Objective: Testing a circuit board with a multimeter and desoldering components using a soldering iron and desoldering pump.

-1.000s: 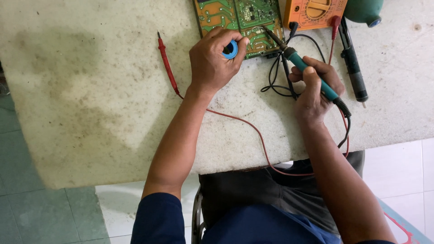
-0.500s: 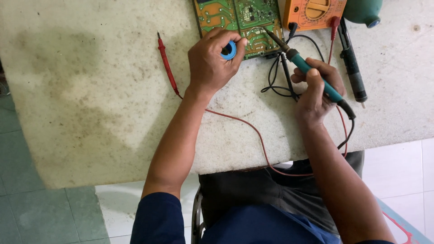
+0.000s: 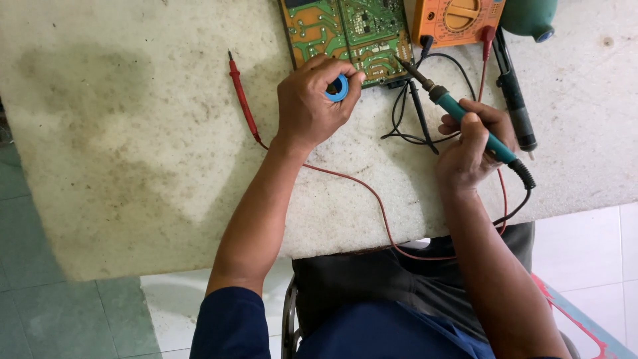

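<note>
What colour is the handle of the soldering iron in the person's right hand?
Teal green, with a black cord end; the head view shows the soldering iron gripped in the right hand.

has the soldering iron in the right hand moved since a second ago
Yes, slightly. The soldering iron tip has shifted up and left, now over the circuit board edge.

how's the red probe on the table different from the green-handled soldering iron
The red probe lies loose on the stone table, no hand on it; the soldering iron is gripped in the right hand. The probe is thin and all red; the iron is thicker, with a green handle and metal tip. The probe lies apart from the circuit board; the iron's tip reaches the board's edge. Both trail a cable.
</note>
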